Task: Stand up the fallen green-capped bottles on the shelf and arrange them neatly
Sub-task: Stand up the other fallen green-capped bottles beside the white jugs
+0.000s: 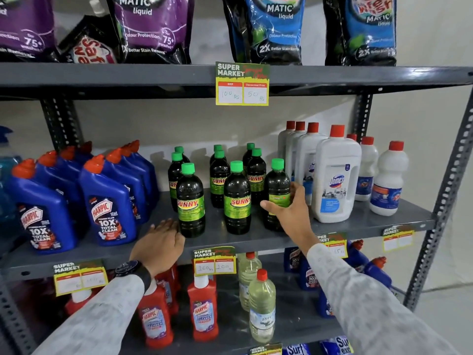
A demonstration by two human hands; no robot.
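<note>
Several dark green-capped Sunny bottles stand upright in the middle of the grey middle shelf point(358, 221). In the front row are a left bottle point(190, 201), a middle bottle point(237, 198) and a right bottle point(277, 185). My right hand point(291, 208) is wrapped around the lower half of the right bottle, whose label faces sideways. My left hand point(161, 243) rests palm down on the shelf edge with its fingertips at the base of the left bottle, holding nothing. More green-capped bottles point(219, 175) stand behind in rows.
Blue Harpic bottles point(107, 203) crowd the shelf's left side. White red-capped Domex bottles point(335, 175) stand just right of my right hand. Detergent pouches point(276, 26) hang over the top shelf. Red bottles point(202, 308) and clear bottles point(261, 303) fill the shelf below.
</note>
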